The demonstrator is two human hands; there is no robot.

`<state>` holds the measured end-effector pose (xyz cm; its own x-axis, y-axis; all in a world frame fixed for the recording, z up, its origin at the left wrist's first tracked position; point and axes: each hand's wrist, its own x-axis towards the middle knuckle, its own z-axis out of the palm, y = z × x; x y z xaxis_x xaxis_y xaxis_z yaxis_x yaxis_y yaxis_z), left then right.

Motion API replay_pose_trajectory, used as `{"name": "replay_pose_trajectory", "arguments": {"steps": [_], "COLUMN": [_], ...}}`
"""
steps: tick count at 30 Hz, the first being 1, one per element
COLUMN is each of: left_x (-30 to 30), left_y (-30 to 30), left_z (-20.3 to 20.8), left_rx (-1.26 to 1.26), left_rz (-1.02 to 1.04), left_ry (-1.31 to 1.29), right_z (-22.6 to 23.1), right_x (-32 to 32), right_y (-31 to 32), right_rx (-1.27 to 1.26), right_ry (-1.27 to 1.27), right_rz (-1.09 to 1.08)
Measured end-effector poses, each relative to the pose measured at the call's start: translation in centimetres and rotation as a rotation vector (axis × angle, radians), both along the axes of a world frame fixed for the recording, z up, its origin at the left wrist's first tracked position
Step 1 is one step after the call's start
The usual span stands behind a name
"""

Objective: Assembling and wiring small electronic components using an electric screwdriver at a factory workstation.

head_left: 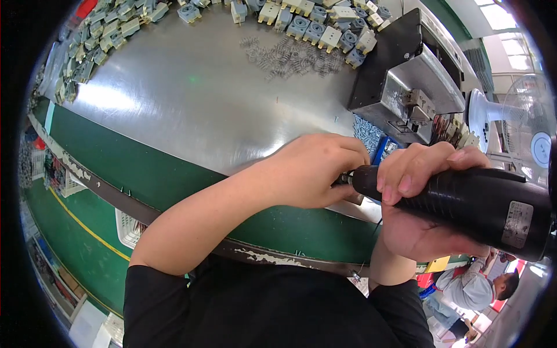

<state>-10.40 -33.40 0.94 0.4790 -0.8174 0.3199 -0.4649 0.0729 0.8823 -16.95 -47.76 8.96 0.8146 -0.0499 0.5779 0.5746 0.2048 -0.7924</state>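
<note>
My right hand wraps round the thick black body of an electric screwdriver, held nearly level with its tip pointing left. My left hand is closed at that tip, over the near edge of the metal worktop. Its fingers curl away from view, and whatever they hold is hidden behind the back of the hand. Just beyond the left fingers lie many small silvery screws, beside a blue tray.
Grey and cream plug-like parts are heaped at the back, more at far left. Loose springs lie before them. A black-and-metal machine stands at right, a fan behind it. Another person works at lower right.
</note>
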Motion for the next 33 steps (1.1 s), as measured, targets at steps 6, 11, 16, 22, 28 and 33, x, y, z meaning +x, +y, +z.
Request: {"name": "replay_pose_trajectory", "arguments": {"steps": [6,11,16,22,28,33], "left_x": [-0.1,0.0,-0.6,-1.4,-3.2,-3.0], "left_y": [0.3,0.0,-0.5,-0.5,0.0,-0.1], "left_z": [0.3,0.1,0.6,1.0,0.8,0.5], "left_rx": [0.054,-0.01,-0.094,-0.163,-0.179,-0.153], "left_rz": [-0.004,0.0,0.046,0.128,0.153,0.113], "left_ry": [0.021,-0.054,-0.083,-0.378,-0.326,-0.303], "right_z": [0.3,3.0,3.1,3.0,-0.4,0.3], "right_x": [-0.8,0.4,0.5,-0.1,-2.9,-8.1], "right_y": [0.0,-1.6,-4.2,-3.7,-5.3,-7.0], "right_rx": [0.035,0.021,-0.017,-0.236,-0.251,-0.803], "right_ry": [0.075,-0.02,0.116,0.221,-0.207,0.306], "right_rz": [-0.07,-0.048,-0.275,-0.427,-0.888,-0.441]}}
